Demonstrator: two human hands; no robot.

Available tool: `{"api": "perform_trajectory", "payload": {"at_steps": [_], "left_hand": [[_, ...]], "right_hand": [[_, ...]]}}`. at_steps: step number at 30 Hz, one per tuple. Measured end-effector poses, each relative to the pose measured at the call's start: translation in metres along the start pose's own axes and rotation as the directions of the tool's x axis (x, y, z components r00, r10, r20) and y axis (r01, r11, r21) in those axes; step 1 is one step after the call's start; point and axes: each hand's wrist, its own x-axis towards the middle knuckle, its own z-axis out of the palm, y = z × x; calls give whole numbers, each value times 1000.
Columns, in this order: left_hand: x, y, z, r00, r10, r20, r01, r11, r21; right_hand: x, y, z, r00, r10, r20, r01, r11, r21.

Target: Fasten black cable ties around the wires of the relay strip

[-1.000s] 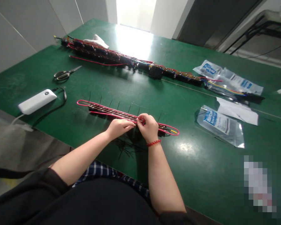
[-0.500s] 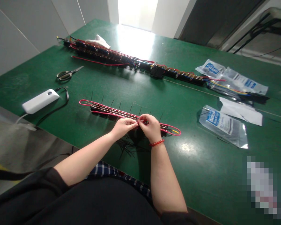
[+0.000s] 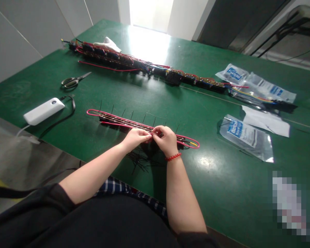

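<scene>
On the green table before me lies a short wire bundle (image 3: 119, 120), black underneath with red wires looping out at both ends. Thin black cable ties stick up along its far side. My left hand (image 3: 137, 138) and my right hand (image 3: 165, 138) meet over its right half, fingertips almost touching. Both pinch at the near side of the bundle; what lies between the fingers is too small and hidden to make out. Loose black cable ties (image 3: 141, 162) are scattered on the table just below my hands.
Farther back stretches a long wired assembly (image 3: 157, 71). Scissors (image 3: 73, 82) and a white power bank (image 3: 43, 111) with a cable lie at the left. Clear plastic bags (image 3: 248, 137) and white paper (image 3: 266, 121) are at the right. A blurred-out patch (image 3: 289, 203) covers the lower right.
Both hands stay pinched at the same spot on the bundle. Only a very slight shift of the view shows.
</scene>
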Motion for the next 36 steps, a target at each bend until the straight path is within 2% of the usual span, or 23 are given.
{"api": "perform_trajectory", "payload": {"at_steps": [36], "left_hand": [[0, -1, -1, 1000, 16, 12, -16, 1000, -14]], "right_hand": [[0, -1, -2, 1000, -3, 16, 3, 1000, -18]]}}
